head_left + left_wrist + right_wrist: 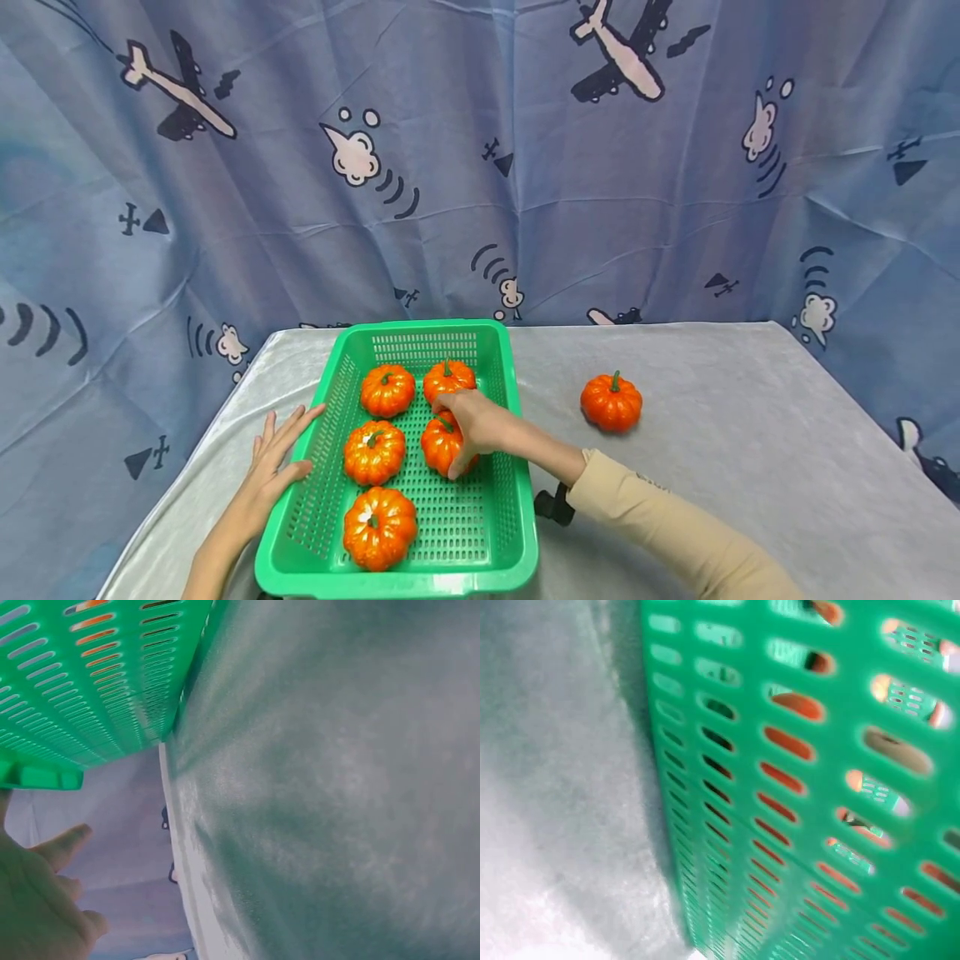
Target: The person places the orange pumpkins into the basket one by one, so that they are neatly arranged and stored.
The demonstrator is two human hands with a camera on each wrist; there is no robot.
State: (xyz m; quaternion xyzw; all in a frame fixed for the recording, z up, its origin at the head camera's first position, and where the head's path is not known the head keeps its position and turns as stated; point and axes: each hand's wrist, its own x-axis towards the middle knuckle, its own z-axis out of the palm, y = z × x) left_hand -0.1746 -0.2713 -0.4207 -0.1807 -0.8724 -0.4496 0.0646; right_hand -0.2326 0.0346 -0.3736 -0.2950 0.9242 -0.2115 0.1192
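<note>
Inside a green plastic basket (525, 517), my right hand (483, 423) curls its thumb and fingers round a small orange pumpkin (437, 446). Another pumpkin (448, 377) sits just behind that hand. My left hand (270, 475) rests on the basket's left rim with fairly straight fingers and holds nothing. In the left wrist view, that hand (41, 900) shows at the lower left, by the slotted basket wall. The right wrist view has the basket's side wall in front, hiding most of the right hand.
Along the basket's left side lie more pumpkins: one at the back (387, 391), one in the middle (374, 452) and one in front (379, 528). A lone pumpkin (611, 403) stands on the grey-covered table (712, 433) to the right. A blue patterned curtain (450, 167) hangs behind.
</note>
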